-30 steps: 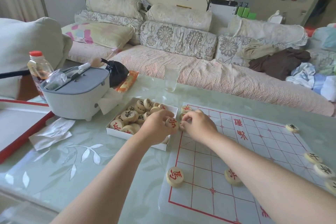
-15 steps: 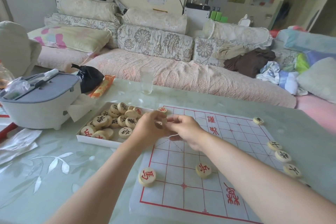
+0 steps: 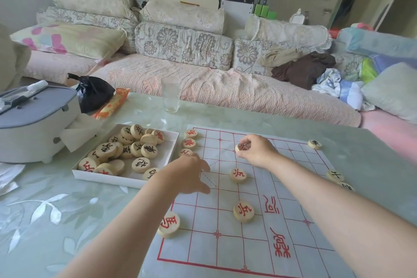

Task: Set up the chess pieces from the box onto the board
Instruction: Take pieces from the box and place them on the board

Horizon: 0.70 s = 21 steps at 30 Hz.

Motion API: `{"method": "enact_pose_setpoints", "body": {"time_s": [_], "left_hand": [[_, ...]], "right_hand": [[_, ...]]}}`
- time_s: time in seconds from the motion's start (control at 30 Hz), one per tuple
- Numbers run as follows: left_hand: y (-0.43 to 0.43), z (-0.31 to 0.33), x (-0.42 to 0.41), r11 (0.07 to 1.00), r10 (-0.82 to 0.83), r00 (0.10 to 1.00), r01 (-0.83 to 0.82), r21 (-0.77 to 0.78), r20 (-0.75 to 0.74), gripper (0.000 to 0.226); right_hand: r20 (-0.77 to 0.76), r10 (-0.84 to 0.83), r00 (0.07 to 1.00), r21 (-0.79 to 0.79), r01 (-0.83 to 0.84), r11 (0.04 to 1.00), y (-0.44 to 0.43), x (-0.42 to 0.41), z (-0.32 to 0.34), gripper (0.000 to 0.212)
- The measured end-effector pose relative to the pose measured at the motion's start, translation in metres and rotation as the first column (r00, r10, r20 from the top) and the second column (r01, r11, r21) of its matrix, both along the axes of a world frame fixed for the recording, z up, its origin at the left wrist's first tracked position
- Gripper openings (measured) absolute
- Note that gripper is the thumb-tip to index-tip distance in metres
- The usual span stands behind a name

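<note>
**Hands part, and the right carries a piece out over the board**

And there's the split! Half a second back both hands were bunched together at the board's far-left edge; now they've come apart. The right hand [image 3: 255,150] has swung out over the far rows of the pale sheet board with red grid lines [image 3: 225,244]. Its thumb and fingertips pinch a round pale wooden chess piece [image 3: 240,147], held low over the sheet, its character too blurred to call. The left hand [image 3: 187,171] has dropped back to the board's left edge, fingers loose and spread, nothing in it that I can see. It hangs just beside the shallow white cardboard box [image 3: 101,176], heaped with pieces, on the pale green glass-topped desk [image 3: 67,210].

What it means, by my read: one more piece is about to land, and the free hand is well placed to fetch the next. Three red-lettered discs [image 3: 188,143] line the far-left edge. Two red soldiers [image 3: 238,175] and a red horse [image 3: 169,224] sit nearer, and black-lettered discs [image 3: 314,144] dot the right side. Plenty left in the box, so it's early days.
</note>
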<state>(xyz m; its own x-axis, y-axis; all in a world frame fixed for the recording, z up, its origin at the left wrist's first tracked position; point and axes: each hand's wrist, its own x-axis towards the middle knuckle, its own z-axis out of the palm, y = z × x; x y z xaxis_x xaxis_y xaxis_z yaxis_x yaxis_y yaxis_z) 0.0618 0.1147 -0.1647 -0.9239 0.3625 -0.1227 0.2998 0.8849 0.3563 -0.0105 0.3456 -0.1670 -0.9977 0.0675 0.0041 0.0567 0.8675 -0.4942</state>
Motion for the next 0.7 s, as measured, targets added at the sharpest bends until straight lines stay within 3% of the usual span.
{"method": "enact_pose_setpoints", "body": {"time_s": [0.27, 0.43, 0.57, 0.7], "left_hand": [[0.004, -0.007, -0.004, 0.998, -0.016, 0.999, 0.018, -0.058, 0.043, 0.065], [-0.002, -0.006, -0.005, 1.0, -0.009, 0.999, 0.008, 0.01, 0.036, 0.058], [-0.011, 0.001, -0.007, 0.995, 0.038, 0.998, -0.034, 0.095, -0.045, 0.05], [-0.03, 0.012, -0.007, 0.973, 0.146, 0.981, -0.119, 0.196, -0.127, 0.04]], "right_hand": [[-0.015, 0.093, 0.996, 0.183, -0.089, 0.979, -0.007, -0.013, -0.012, 0.031], [0.023, 0.11, 0.994, 0.246, -0.112, 0.963, -0.012, -0.009, -0.005, 0.048], [-0.024, 0.145, 0.989, 0.213, -0.137, 0.967, -0.034, -0.001, 0.008, 0.042], [-0.062, 0.277, 0.959, 0.173, -0.263, 0.949, -0.076, 0.008, 0.02, 0.036]]}}
